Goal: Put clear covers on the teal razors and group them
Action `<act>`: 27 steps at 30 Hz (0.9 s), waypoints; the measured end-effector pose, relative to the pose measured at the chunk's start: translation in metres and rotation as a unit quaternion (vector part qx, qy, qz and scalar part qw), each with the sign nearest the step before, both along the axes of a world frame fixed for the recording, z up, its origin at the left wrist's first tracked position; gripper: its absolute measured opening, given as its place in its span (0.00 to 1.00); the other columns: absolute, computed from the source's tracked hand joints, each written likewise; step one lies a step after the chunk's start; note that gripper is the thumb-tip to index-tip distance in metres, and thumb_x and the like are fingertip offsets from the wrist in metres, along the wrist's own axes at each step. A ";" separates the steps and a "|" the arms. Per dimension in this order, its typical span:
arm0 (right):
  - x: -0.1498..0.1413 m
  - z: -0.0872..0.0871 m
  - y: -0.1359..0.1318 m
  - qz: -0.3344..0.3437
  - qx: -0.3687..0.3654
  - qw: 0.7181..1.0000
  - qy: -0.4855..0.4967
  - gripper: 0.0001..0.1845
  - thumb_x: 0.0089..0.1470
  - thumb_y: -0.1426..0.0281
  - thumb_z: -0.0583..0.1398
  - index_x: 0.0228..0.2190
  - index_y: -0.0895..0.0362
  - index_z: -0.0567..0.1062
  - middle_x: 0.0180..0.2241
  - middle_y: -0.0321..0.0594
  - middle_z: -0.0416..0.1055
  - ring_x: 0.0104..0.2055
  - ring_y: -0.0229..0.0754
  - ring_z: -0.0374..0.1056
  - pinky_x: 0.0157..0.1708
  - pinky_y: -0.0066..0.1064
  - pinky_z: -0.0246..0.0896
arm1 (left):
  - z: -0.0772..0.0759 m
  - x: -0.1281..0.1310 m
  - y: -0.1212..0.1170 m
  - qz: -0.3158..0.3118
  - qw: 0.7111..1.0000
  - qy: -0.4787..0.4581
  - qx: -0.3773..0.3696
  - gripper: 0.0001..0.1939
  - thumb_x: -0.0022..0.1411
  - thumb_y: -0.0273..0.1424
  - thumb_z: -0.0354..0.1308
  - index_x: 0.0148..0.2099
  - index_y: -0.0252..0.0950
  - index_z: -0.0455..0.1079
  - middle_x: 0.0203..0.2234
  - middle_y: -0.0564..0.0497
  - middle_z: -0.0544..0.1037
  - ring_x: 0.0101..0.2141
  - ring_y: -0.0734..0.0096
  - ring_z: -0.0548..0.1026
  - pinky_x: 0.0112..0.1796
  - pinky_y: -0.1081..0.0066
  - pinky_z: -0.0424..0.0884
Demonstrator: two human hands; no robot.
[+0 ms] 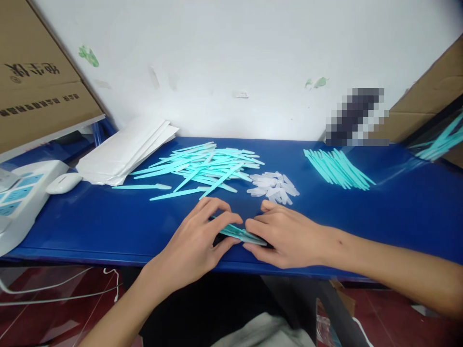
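Observation:
At the table's front edge, between my two hands, is a small bunch of teal eyebrow razors (233,232). My left hand (198,236) grips its left part between thumb and fingers. My right hand (284,233) has its fingers curled and closed around the right end, where pale tips show. The palms and fingers hide much of the bunch, so I cannot tell how many razors are in it. Just beyond my right hand lies a small heap of translucent caps (275,185). Behind my left hand spreads a loose pile of teal eyebrow razors (202,166), many with pale capped ends.
A neater row of teal razors (336,168) lies at the right on the blue table (398,217). White bags (123,149) are stacked at back left. A white device (29,193) and a white mouse (64,183) sit farther left. Cardboard boxes (39,91) flank the table.

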State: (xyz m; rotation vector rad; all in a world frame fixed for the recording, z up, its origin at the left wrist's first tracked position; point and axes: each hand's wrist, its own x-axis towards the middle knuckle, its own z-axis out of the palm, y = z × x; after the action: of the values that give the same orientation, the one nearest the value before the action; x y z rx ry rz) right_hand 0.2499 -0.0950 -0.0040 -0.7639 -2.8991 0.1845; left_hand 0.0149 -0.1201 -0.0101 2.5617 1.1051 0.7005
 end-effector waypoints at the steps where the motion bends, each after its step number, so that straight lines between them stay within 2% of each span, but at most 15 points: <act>1: 0.000 0.000 0.000 0.004 0.005 1.000 -0.003 0.17 0.67 0.61 0.51 0.32 0.58 0.70 0.21 0.33 0.65 0.21 0.34 0.45 0.39 0.36 0.52 | 0.000 0.000 0.000 0.008 1.000 0.009 -0.007 0.13 0.70 0.35 0.58 0.55 0.41 0.69 0.50 0.45 0.72 0.50 0.58 0.69 0.48 0.59 0.71; 4: 0.002 0.003 -0.001 0.006 0.021 1.000 -0.012 0.15 0.67 0.63 0.51 0.32 0.58 0.70 0.22 0.34 0.66 0.21 0.36 0.50 0.35 0.34 0.52 | 0.004 -0.002 0.000 0.002 0.999 0.044 -0.032 0.15 0.70 0.38 0.57 0.56 0.41 0.70 0.52 0.45 0.71 0.52 0.57 0.69 0.51 0.56 0.69; 7: 0.003 0.005 -0.002 0.010 0.035 0.999 -0.013 0.16 0.67 0.62 0.51 0.31 0.57 0.69 0.24 0.35 0.67 0.24 0.37 0.57 0.29 0.33 0.48 | 0.009 -0.004 -0.003 -0.013 0.996 0.062 -0.060 0.11 0.74 0.35 0.52 0.54 0.41 0.71 0.49 0.46 0.72 0.49 0.60 0.70 0.52 0.57 0.69; 11: 0.004 0.005 -0.001 0.027 0.074 0.997 -0.004 0.18 0.68 0.61 0.50 0.31 0.57 0.69 0.25 0.35 0.66 0.24 0.37 0.57 0.28 0.33 0.44 | 0.017 -0.007 -0.011 -0.017 0.991 0.070 -0.108 0.10 0.75 0.31 0.48 0.51 0.40 0.69 0.44 0.49 0.72 0.44 0.65 0.71 0.55 0.58 0.66; 15: 0.004 0.004 -0.001 0.034 0.097 0.995 0.001 0.20 0.69 0.58 0.49 0.31 0.56 0.69 0.26 0.35 0.66 0.25 0.38 0.57 0.28 0.34 0.44 | 0.018 -0.006 -0.017 -0.002 0.990 0.080 -0.116 0.07 0.76 0.30 0.47 0.49 0.38 0.66 0.44 0.50 0.72 0.43 0.65 0.70 0.57 0.54 0.62; 19: 0.004 0.004 -0.001 0.036 0.116 0.993 0.008 0.20 0.71 0.62 0.47 0.31 0.56 0.69 0.26 0.35 0.67 0.26 0.38 0.58 0.30 0.34 0.46 | 0.017 -0.004 -0.016 0.000 0.991 0.075 -0.112 0.07 0.76 0.30 0.48 0.51 0.38 0.65 0.45 0.51 0.73 0.44 0.66 0.70 0.58 0.55 0.61; 22: 0.005 0.004 0.001 0.023 0.139 0.990 0.000 0.20 0.71 0.62 0.47 0.31 0.56 0.69 0.26 0.35 0.67 0.25 0.39 0.58 0.30 0.35 0.45 | 0.017 -0.003 -0.015 0.008 0.992 0.082 -0.100 0.10 0.76 0.31 0.48 0.55 0.38 0.65 0.45 0.50 0.73 0.45 0.65 0.70 0.54 0.57 0.65; 27: 0.006 0.004 0.003 0.019 0.182 0.983 -0.014 0.20 0.71 0.62 0.47 0.30 0.56 0.70 0.25 0.36 0.67 0.25 0.40 0.60 0.29 0.36 0.44 | 0.015 -0.001 -0.016 0.030 0.990 0.129 -0.055 0.10 0.75 0.28 0.47 0.53 0.37 0.67 0.45 0.47 0.71 0.44 0.60 0.70 0.46 0.58 0.70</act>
State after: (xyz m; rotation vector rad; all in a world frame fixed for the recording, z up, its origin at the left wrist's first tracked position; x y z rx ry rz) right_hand 0.2556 -0.0924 -0.0002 -0.6473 -2.8492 -0.3466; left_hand 0.0140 -0.1361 0.0050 2.5842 1.2660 0.3166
